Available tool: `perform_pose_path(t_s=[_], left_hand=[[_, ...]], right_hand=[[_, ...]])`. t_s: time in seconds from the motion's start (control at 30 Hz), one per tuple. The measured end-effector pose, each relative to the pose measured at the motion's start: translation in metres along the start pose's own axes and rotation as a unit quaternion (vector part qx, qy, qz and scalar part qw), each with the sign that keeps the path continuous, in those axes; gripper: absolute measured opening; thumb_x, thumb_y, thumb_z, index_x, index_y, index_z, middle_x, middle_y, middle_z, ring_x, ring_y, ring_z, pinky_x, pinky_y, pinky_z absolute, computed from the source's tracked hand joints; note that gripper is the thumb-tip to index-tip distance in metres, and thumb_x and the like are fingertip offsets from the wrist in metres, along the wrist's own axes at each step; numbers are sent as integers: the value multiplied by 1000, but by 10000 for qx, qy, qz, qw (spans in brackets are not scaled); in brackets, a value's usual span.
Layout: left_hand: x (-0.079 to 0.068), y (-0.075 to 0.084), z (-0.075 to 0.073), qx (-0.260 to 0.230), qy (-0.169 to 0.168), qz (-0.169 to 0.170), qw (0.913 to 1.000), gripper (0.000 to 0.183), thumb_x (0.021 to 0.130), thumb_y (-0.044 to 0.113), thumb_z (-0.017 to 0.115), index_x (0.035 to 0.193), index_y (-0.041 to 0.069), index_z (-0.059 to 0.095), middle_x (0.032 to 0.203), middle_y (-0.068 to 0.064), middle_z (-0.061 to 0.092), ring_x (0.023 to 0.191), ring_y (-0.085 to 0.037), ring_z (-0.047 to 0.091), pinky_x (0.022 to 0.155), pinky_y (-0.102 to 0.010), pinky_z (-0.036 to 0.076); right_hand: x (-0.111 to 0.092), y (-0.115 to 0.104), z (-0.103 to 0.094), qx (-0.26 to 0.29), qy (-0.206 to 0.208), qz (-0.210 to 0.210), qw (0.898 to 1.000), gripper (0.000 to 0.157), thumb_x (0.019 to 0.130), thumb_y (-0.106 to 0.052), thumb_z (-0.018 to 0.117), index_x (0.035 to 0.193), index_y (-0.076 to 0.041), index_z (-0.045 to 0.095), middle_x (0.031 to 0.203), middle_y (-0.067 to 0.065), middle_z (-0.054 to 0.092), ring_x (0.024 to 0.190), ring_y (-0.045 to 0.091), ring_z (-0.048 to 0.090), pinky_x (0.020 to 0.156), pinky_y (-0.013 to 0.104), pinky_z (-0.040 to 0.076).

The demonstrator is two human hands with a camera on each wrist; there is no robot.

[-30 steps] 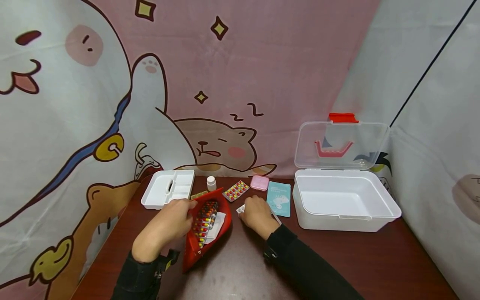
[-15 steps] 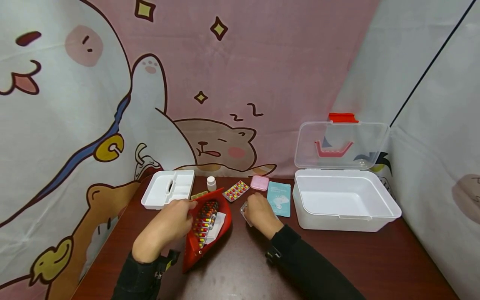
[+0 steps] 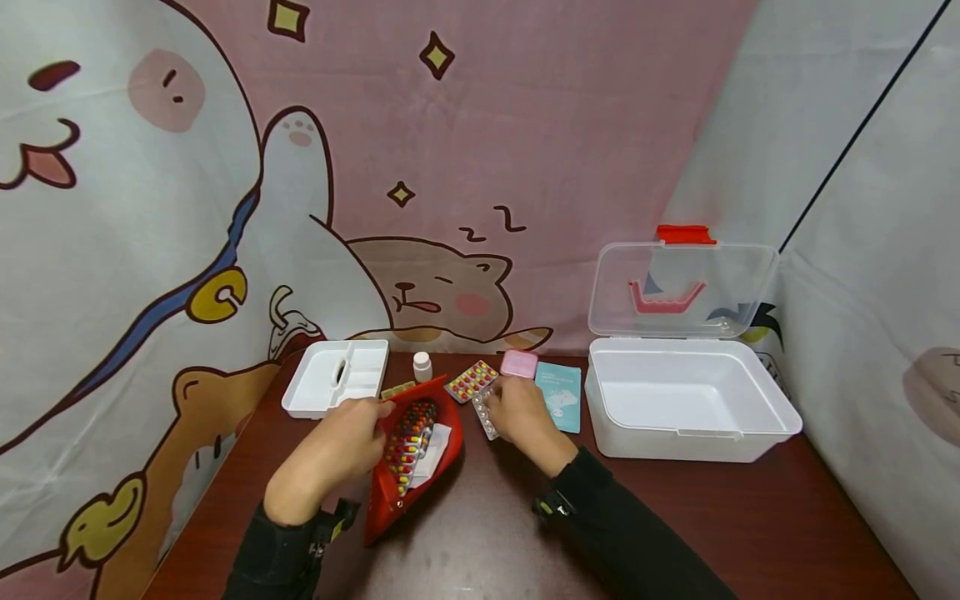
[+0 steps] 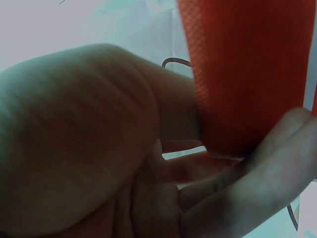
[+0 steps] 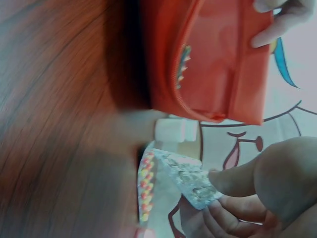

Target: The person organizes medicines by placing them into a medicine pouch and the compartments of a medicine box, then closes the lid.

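My left hand point(image 3: 330, 454) grips the flap of a red pouch point(image 3: 384, 512), holding it open on the table. Inside lie capsule blister packs point(image 3: 405, 450) and a white packet point(image 3: 431, 457). In the left wrist view, red pouch material point(image 4: 250, 74) sits between thumb and fingers. To the pouch's right, my right hand point(image 3: 528, 421) pinches a silver blister pack point(image 5: 185, 178) between thumb and fingers. That pack overlaps the edge of a blister pack of red and yellow capsules point(image 3: 472, 382) in the head view. Part of the silver pack is hidden behind the fingers.
Behind the pouch stands a white pill bottle point(image 3: 422, 367), with a white compartment tray point(image 3: 303, 404) to its left. A pink case point(image 3: 519, 364) and a blue-green packet point(image 3: 558, 396) lie beyond my right hand. At the right is a white box point(image 3: 675, 446), its clear lid raised.
My right hand has shifted slightly right and away from me, turning the silver blister pack so more of it shows. The left hand and pouch have stayed in place.
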State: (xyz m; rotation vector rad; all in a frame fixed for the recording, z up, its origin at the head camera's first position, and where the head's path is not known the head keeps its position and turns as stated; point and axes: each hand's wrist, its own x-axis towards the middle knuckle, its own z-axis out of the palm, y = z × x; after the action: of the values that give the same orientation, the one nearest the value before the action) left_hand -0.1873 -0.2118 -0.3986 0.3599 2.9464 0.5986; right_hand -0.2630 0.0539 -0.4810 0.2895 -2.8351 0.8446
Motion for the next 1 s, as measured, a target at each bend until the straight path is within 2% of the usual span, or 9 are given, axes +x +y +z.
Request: perform_pose_path(t_s=[0.17, 0.33, 0.47, 0.6, 0.7, 0.83, 1.0], left_hand=[[0, 0, 0, 9, -4, 10, 10000, 46, 99, 3, 65, 144, -3, 70, 140, -22, 74, 110, -27, 68, 93, -47, 58], [0, -1, 1, 24, 4, 52, 10000, 46, 99, 3, 65, 143, -4, 71, 140, -22, 74, 111, -27, 69, 95, -48, 58], [0, -1, 1, -32, -33, 34, 10000, 45, 99, 3, 65, 144, -4, 70, 141, -23, 73, 111, -26, 68, 94, -47, 58], [1, -1, 0, 23, -25, 73, 10000, 45, 100, 3, 66, 143, -4, 70, 141, -23, 73, 116, -28, 70, 100, -51, 59], [2, -1, 0, 122, 13, 164, 9998, 45, 99, 3, 66, 142, -4, 71, 139, -22, 74, 122, -31, 72, 106, -55, 59], [2, -1, -1, 168, 31, 230, 9996, 45, 97, 2, 65, 142, -3, 72, 138, -21, 75, 125, -33, 72, 109, -57, 57], [2, -2, -1, 44, 13, 212, 9998, 45, 98, 1, 66, 142, -2, 72, 136, -20, 75, 113, -27, 71, 102, -54, 60]], right_hand=[[-3, -7, -5, 469, 524, -141, 9974, 11, 100, -16, 76, 95, -8, 82, 84, 7, 77, 82, 29, 71, 77, 45, 55], [-5, -18, -14, 979, 671, 7, 9929, 21, 101, -18, 77, 115, -4, 82, 92, 8, 79, 85, 26, 71, 79, 44, 57], [-7, -29, -21, 1232, 466, -58, 9913, 24, 99, -18, 78, 119, -4, 82, 91, 6, 80, 80, 19, 68, 75, 36, 55], [-9, -40, -27, 1542, 171, -179, 9877, 23, 99, -16, 78, 117, -3, 82, 90, 5, 79, 75, 13, 64, 69, 30, 51], [-11, -48, -29, 1658, -125, -212, 9858, 18, 99, -18, 79, 113, -8, 84, 89, 3, 78, 75, 11, 62, 68, 29, 50], [-13, -57, -24, 1643, -568, -229, 9845, 20, 97, -21, 83, 114, -10, 84, 88, -1, 76, 78, 10, 63, 69, 28, 51], [-14, -66, -13, 1600, -986, -260, 9818, 17, 96, -21, 83, 109, -10, 83, 86, -4, 73, 76, 9, 60, 69, 26, 49]])
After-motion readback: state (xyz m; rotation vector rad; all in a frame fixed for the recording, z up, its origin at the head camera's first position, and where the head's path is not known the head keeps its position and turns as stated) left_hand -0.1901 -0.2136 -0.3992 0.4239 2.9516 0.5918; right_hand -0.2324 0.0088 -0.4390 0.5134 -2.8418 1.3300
